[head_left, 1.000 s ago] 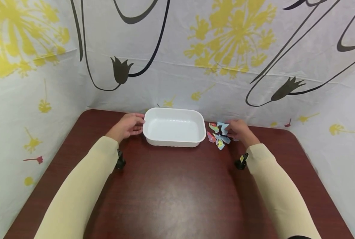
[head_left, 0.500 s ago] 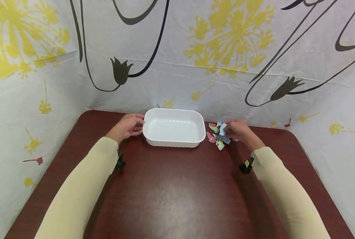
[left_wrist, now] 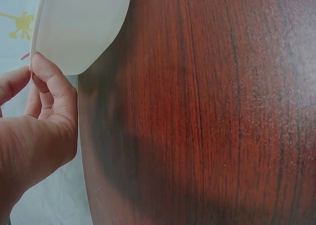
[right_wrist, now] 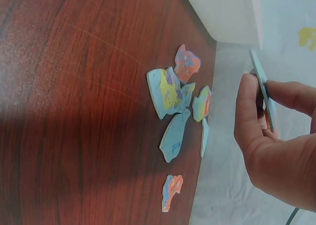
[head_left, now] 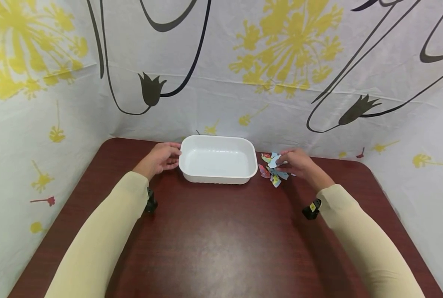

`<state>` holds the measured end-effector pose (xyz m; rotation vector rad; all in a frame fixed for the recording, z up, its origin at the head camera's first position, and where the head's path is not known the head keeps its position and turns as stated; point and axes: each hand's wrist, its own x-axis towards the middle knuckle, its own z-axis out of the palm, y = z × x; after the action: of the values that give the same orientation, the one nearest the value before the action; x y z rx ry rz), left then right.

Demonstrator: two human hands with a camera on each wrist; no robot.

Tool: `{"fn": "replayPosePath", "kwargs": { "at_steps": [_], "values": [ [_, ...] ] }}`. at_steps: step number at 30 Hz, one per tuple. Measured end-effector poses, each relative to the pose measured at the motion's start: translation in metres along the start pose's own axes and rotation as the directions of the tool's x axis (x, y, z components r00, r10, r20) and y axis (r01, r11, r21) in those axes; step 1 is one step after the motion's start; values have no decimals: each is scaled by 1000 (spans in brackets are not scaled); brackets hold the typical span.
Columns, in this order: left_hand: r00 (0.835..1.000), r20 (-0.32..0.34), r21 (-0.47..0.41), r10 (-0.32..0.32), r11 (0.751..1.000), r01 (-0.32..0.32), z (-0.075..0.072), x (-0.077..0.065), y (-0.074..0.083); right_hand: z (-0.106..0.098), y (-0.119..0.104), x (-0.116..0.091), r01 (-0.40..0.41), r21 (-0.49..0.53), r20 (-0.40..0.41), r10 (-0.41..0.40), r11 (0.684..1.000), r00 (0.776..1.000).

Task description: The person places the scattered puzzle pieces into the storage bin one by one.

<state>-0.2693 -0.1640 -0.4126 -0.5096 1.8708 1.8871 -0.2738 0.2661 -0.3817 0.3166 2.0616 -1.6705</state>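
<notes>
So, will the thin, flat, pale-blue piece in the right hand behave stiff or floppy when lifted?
Probably stiff: the pale-blue piece looks straight, without sag, in the right hand. It is likely light too, being thin.

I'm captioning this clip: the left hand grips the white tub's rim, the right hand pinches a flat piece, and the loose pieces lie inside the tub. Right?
Not quite: the right wrist view shows the loose pieces on the table, outside the white tub. The left hand and right hand are as you say.
</notes>
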Motion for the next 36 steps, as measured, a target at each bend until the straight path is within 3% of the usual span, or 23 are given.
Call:
{"fn": "replayPosePath", "kwargs": {
  "at_steps": [21, 36],
  "values": [
    [1000, 6, -4, 15, 1000, -14, 0, 5, -2, 19, -15, 4, 0, 68, 119, -8, 998, 993],
    [1000, -4, -9, 10, 1000, -10, 0, 5, -2, 57, -28, 11, 55, 86, 143, -67, 995, 988]
  ]
}}
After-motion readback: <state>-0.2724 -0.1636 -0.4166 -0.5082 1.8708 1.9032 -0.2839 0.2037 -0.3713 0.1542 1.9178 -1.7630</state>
